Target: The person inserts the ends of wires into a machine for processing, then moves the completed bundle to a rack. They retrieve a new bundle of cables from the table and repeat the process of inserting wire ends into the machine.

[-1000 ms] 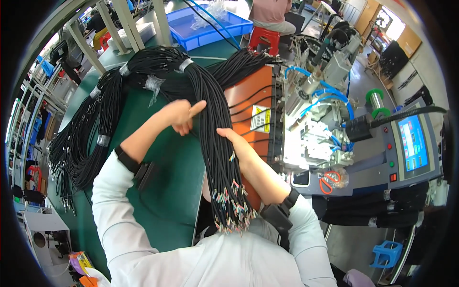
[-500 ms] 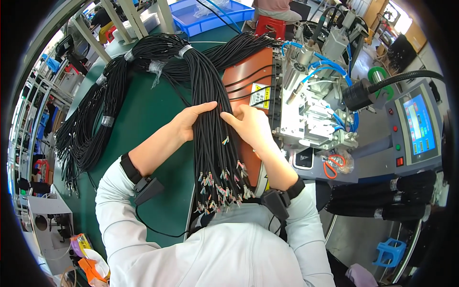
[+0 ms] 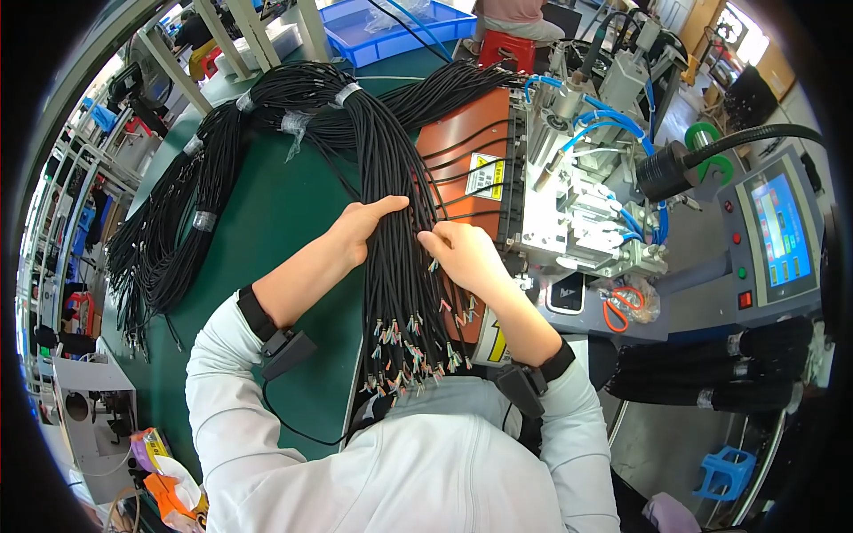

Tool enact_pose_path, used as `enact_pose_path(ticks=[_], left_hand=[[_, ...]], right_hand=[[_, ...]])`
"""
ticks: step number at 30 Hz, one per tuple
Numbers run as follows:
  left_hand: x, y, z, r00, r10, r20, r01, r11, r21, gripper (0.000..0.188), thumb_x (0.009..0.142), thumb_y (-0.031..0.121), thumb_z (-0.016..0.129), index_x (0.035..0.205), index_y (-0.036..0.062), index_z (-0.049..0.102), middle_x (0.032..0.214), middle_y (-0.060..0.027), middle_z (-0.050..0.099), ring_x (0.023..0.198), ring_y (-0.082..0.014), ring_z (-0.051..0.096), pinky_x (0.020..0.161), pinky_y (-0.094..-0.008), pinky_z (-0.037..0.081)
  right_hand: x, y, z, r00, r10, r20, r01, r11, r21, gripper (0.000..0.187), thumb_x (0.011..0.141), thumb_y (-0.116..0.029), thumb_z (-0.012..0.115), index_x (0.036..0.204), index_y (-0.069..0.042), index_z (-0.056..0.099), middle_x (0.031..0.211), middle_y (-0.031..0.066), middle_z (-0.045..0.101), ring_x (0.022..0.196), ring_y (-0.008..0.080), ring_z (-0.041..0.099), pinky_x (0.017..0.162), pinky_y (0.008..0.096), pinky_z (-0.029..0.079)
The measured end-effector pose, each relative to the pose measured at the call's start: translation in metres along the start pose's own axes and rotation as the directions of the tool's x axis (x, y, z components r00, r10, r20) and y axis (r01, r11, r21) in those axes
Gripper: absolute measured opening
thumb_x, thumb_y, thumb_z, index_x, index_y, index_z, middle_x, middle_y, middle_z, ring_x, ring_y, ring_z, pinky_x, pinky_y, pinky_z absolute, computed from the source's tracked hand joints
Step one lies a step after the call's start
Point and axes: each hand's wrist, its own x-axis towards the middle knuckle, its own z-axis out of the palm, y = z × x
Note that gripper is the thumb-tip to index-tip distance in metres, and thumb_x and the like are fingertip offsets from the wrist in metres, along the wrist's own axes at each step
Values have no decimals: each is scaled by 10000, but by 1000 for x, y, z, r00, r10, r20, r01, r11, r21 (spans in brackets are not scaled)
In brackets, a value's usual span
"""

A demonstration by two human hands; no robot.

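Observation:
A thick bundle of black cables [image 3: 391, 275] hangs down in front of me, its stripped ends fanned out with small coloured wires. My left hand [image 3: 360, 229] grips the bundle's left side, thumb across the top and the other fingers hidden beneath. At the right side, my right hand [image 3: 464, 256] is closed, thumb and forefinger pinched on black cables that stand slightly apart from the rest. Their coloured ends dangle below it, over the orange plate [image 3: 444, 142]. Single cables lie across that plate towards the machine [image 3: 569, 178].
More tied black cables [image 3: 178, 204] lie on the green table [image 3: 267, 222] at left. A blue tray [image 3: 391, 31] stands at the back. Orange-handled scissors [image 3: 622, 306] lie right, near a control screen [image 3: 780, 229]. Further bundles [image 3: 711, 369] rest on a rack; a person sits far off.
My right hand has moved down and slightly right, drawing a few cables away from the bundle. The left hand keeps its grip, slightly lower. One more cable shows across the orange plate.

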Motion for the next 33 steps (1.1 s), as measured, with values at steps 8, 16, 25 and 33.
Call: enact_pose_path(ticks=[8,16,25,33], left_hand=[[-9,0,9,996,52,-70,-50,998,30,267,783,188,666,916,-39,623,832,-123,667,692,-218,653,660,-359,552],[4,-4,-1,997,43,-62,-40,998,56,257,786,179,656,918,-38,618,839,-124,665,702,-221,654,673,-361,553],[1,-4,-4,999,-6,52,8,1000,-30,318,754,174,710,938,-63,606,875,-144,658,718,-238,654,684,-373,550],[-12,12,-8,987,-145,69,144,989,13,288,764,165,711,949,-34,614,869,-134,659,734,-244,654,696,-392,553]], right_hand=[[-75,-10,-10,976,-212,-56,197,961,-195,294,861,-248,553,657,-39,517,582,132,537,526,320,555,483,417,415],[-93,-25,-7,978,-141,157,188,918,-349,208,854,-222,570,754,-41,551,657,108,567,636,306,586,552,406,456],[-33,0,31,956,-15,-291,54,990,130,373,882,-190,562,1147,66,507,1056,164,585,942,246,582,789,336,470],[10,-20,22,910,225,348,-412,396,821,333,881,-221,603,1092,35,575,962,80,638,850,132,606,780,266,475]])
